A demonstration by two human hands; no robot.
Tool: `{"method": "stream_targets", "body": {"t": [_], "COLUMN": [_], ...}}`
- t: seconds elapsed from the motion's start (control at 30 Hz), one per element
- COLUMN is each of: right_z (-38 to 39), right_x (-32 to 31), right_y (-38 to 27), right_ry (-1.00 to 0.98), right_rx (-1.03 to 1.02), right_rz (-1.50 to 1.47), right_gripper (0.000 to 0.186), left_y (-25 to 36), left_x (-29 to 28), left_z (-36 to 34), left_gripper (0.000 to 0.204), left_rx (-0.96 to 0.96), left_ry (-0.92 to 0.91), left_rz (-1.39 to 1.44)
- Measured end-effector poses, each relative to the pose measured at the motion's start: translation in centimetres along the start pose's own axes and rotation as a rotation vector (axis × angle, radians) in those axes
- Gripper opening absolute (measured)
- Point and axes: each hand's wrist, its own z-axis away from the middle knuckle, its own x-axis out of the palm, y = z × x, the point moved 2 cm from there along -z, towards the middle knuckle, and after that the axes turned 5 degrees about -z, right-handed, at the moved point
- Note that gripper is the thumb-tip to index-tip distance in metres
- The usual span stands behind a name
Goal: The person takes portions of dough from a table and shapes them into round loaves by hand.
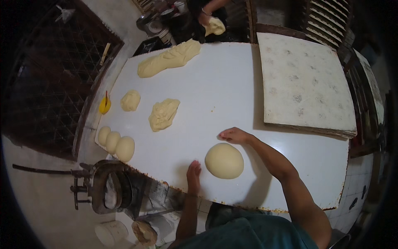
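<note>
A large, smooth round ball of dough (224, 161) rests on the white table (215, 91) near its front edge. My left hand (194, 174) is upright just left of the ball, fingers stretched out, holding nothing. Beyond the ball's far side, my right hand (234, 135) points leftward with its fingers extended and nothing held. Both hands appear slightly apart from the dough. A rough, creased dough piece (163, 115) lies farther left, with a smaller lump (130, 101) beside it. Several smooth dough balls (124, 149) touch in a row at the left edge.
A long dough slab (170, 59) lies at the far edge. Stacked pale boards (304, 81) cover the right side. A yellow dish (105, 105) sits at the left edge. Across the table, another person's hand (205, 18) holds dough. A metal machine (112, 186) stands at lower left.
</note>
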Motion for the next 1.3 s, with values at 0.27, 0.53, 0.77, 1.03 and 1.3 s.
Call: {"method": "stream_targets", "body": {"t": [0.27,0.53,0.77,1.03,1.3], "right_z": [4.5,16.7,17.6,16.9,1.1], "right_x": [3.8,7.9,7.0,11.1,-2.2], "right_y": [3.2,8.9,7.4,8.2,1.8], "right_ry": [0.111,-0.008,0.732,0.384,0.322], "right_rx": [0.312,0.073,-0.323,-0.356,-0.121], "right_rz": [-0.074,0.763,0.217,-0.71,0.237], "right_gripper": [0.049,0.037,0.033,0.057,0.027], "left_y": [0.5,-7.0,-5.0,-9.9,-0.2], "left_x": [5.5,6.2,3.3,2.9,0.2], "left_z": [-9.9,2.8,0.9,4.9,-1.9], "left_gripper": [0.071,0.061,0.051,0.056,0.06], "left_rx": [-0.157,0.202,0.654,0.376,0.234], "left_ry": [-0.604,-0.789,0.032,-0.235,-0.376], "left_rz": [-0.968,-0.999,-1.042,-0.017,-0.553]}}
